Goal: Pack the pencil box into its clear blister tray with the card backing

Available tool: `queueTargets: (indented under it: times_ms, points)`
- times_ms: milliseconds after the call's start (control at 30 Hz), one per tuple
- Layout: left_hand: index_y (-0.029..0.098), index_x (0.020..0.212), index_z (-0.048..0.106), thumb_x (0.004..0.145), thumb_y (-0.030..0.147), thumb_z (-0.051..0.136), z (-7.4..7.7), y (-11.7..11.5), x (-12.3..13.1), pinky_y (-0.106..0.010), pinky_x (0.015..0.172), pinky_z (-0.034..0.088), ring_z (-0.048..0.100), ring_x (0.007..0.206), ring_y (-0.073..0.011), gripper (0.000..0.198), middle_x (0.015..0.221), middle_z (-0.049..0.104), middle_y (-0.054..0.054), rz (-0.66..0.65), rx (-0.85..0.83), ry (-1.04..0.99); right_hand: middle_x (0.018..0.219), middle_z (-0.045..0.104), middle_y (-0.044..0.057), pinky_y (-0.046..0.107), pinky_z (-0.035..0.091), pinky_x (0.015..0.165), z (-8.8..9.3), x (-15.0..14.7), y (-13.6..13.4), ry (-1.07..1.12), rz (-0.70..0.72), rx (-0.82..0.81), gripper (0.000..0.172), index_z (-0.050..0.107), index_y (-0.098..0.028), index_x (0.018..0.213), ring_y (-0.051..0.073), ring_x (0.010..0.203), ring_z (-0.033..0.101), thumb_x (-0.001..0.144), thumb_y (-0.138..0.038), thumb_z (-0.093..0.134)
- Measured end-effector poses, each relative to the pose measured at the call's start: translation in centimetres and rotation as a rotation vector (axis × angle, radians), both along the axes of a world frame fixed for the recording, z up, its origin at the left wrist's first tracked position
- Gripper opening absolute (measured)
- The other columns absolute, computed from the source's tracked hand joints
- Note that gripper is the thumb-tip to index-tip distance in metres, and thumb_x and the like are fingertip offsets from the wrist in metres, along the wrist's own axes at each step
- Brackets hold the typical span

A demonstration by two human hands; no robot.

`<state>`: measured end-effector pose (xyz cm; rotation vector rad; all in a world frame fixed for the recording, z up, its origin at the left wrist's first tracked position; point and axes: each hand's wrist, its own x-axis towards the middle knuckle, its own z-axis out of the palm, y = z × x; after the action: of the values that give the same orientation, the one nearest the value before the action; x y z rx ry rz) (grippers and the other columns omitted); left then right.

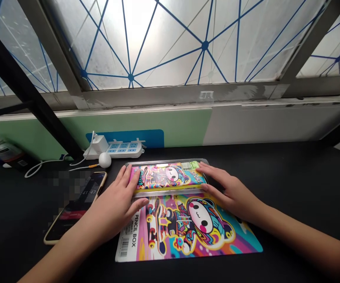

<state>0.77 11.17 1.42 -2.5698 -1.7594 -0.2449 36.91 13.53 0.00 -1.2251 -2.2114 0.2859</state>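
A colourful pencil box (164, 177) with a white-faced cartoon bear lies flat on the black table, inside what looks like a clear plastic surround. Across its left end rests my left hand (124, 198), fingers stretched out and thumb apart, over the card's edge. My right hand (227, 188) touches the right end with extended fingers, the thumb side low near the front edge. A printed card (187, 236) marked "PENCIL BOX", with the same bear on a bright background, lies in front of the box. The box's far edge and its underside are hidden.
On the left lies a phone (83, 204) with a lit screen, partly behind my left forearm. A white power strip (125, 148) with a plug and cable stands along the wall. A bottle (4, 151) sits at far left, near a black slanted post (37, 90).
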Motion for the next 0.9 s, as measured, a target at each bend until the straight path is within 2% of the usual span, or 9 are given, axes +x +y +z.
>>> queueTargets:
  times_ms: [133,267,333,400,500,600,700,800,900]
  points:
    - [0.015,0.159,0.035,0.099,0.062,0.044,0.5,-0.2,0.4,-0.059,0.117,0.034,0.022,0.154,-0.0393,0.077,0.167,0.025,-0.019,0.007,-0.001,0.056,0.159,0.045,0.016,0.062,0.041,0.113,-0.3,-0.2,-0.1,-0.146,0.031,0.077,0.045,0.056,-0.023,0.143,0.035,0.148,0.04,0.103,-0.043,0.05]
    - [0.021,0.16,0.035,0.103,0.059,0.039,0.8,-0.6,1.1,-0.063,0.115,0.035,0.023,0.155,-0.0385,0.068,0.168,0.023,-0.016,-0.031,0.095,0.081,0.162,0.039,0.02,0.066,0.032,0.116,0.3,-0.9,-1.0,-0.204,0.081,0.26,0.042,0.056,-0.021,0.14,0.036,0.148,0.039,0.102,-0.037,0.053]
    - [0.022,0.16,0.034,0.104,0.057,0.038,0.8,-0.7,1.6,-0.062,0.115,0.036,0.023,0.155,-0.0379,0.066,0.169,0.023,-0.015,-0.074,0.142,0.07,0.151,0.053,0.02,0.058,0.039,0.112,0.9,-1.6,-2.0,-0.174,0.202,0.33,0.035,0.059,-0.02,0.133,0.033,0.139,0.051,0.1,-0.032,0.056]
    - [0.023,0.16,0.035,0.105,0.056,0.038,0.6,-0.6,2.1,-0.06,0.115,0.036,0.02,0.156,-0.0378,0.065,0.169,0.024,-0.014,-0.126,0.168,0.067,0.125,0.07,0.016,0.047,0.05,0.102,1.3,-2.5,-3.2,-0.169,0.368,0.328,0.025,0.063,-0.02,0.122,0.027,0.116,0.065,0.099,-0.029,0.058]
    - [0.023,0.158,0.039,0.105,0.057,0.039,0.3,-0.4,2.8,-0.06,0.115,0.036,0.023,0.155,-0.0382,0.063,0.167,0.029,-0.014,-0.177,0.151,0.096,0.1,0.074,0.011,0.04,0.055,0.085,1.5,-3.8,-4.7,-0.21,0.533,0.242,0.022,0.067,-0.018,0.111,0.023,0.09,0.068,0.101,-0.034,0.056]
    - [0.024,0.158,0.04,0.105,0.056,0.037,0.2,-0.1,2.8,-0.06,0.114,0.037,0.035,0.15,-0.0381,0.062,0.165,0.035,-0.014,-0.146,0.115,0.113,0.122,0.071,0.018,0.045,0.053,0.094,1.5,-4.4,-5.3,-0.259,0.51,0.058,0.042,0.065,-0.014,0.124,0.03,0.11,0.066,0.1,-0.047,0.056]
    - [0.024,0.154,0.046,0.104,0.059,0.035,0.3,0.2,2.1,-0.06,0.113,0.039,0.037,0.149,-0.0394,0.062,0.163,0.04,-0.013,-0.103,0.098,0.094,0.147,0.056,0.021,0.05,0.046,0.109,1.7,-4.3,-5.2,-0.315,0.42,-0.156,0.065,0.052,-0.012,0.144,0.035,0.136,0.051,0.097,-0.057,0.055]
    - [0.023,0.149,0.053,0.104,0.062,0.03,0.5,0.5,1.2,-0.061,0.112,0.04,0.037,0.149,-0.0398,0.064,0.162,0.04,-0.014,-0.057,0.087,0.078,0.155,0.048,0.021,0.051,0.042,0.114,1.8,-4.2,-5.0,-0.337,0.326,-0.275,0.074,0.048,-0.011,0.148,0.036,0.142,0.044,0.096,-0.063,0.054]
    - [0.018,0.144,0.057,0.104,0.062,0.025,0.5,0.8,0.8,-0.062,0.113,0.038,0.035,0.15,-0.0386,0.067,0.163,0.037,-0.015,-0.004,0.066,0.077,0.152,0.048,0.024,0.053,0.045,0.11,1.7,-4.2,-5.1,-0.33,0.218,-0.285,0.076,0.05,-0.009,0.145,0.039,0.137,0.047,0.094,-0.065,0.055]
